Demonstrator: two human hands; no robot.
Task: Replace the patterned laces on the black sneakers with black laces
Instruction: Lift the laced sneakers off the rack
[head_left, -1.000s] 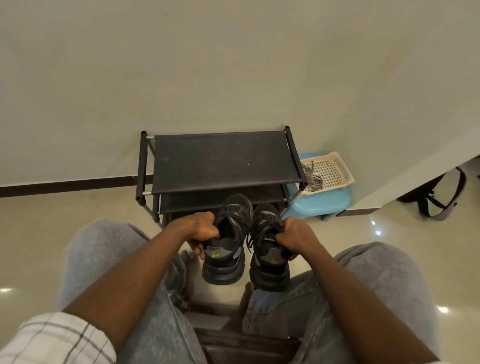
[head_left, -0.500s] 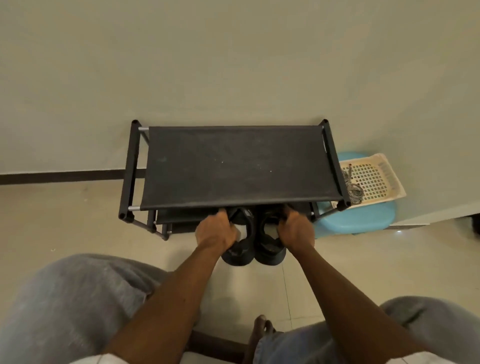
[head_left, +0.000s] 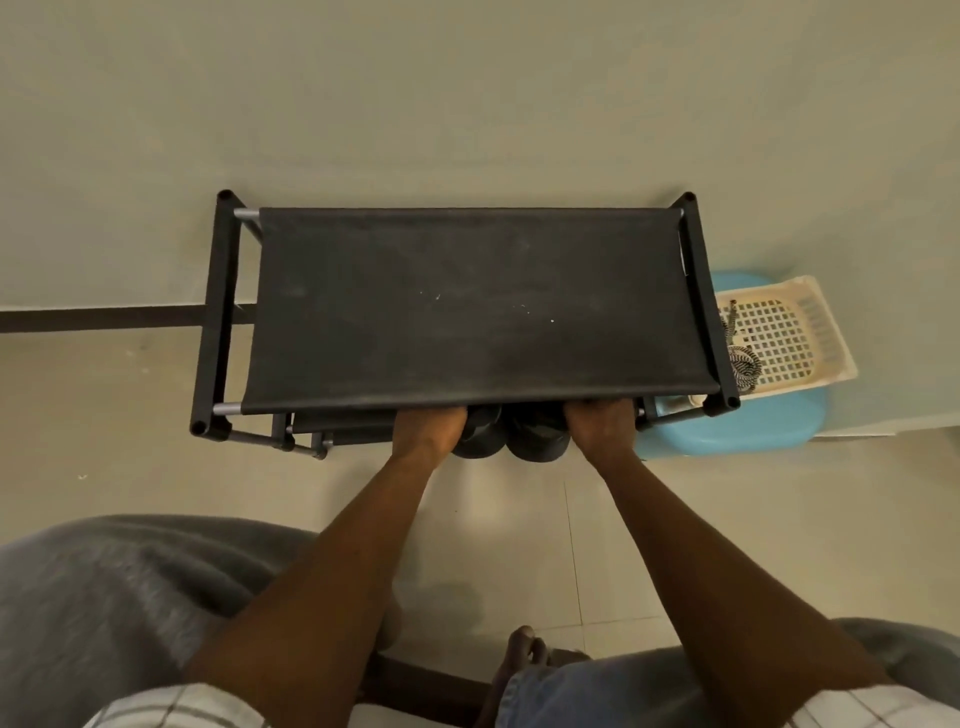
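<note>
Item: black sneakers (head_left: 537, 441), a pair, sitting side by side at the near edge of the shoe rack (head_left: 467, 312), under its top shelf, with only the heels showing.

Hands: the left hand (head_left: 428, 431) is lying against the left shoe and the right hand (head_left: 602, 428) against the right shoe. The fingers of both are reaching in under the shelf edge, so I cannot tell whether they are clamped on the shoes or lying loose.

Patterned laces (head_left: 743, 364): lying loose in the cream basket (head_left: 810, 332) on the blue stool (head_left: 753, 431), to the right of the rack — well apart from the shoes.

Step in hand, as a judgement: with the patterned laces already out, the pair is being put away on the rack, which looks like the closing step. The next move is calling for the shoes to be seated fully on the lower shelf and for both hands to be drawn out without catching the top shelf.

Hidden: the uppers, eyelets and any black laces — the relacing is not showing. The lower shelf is mostly covered too.
</note>
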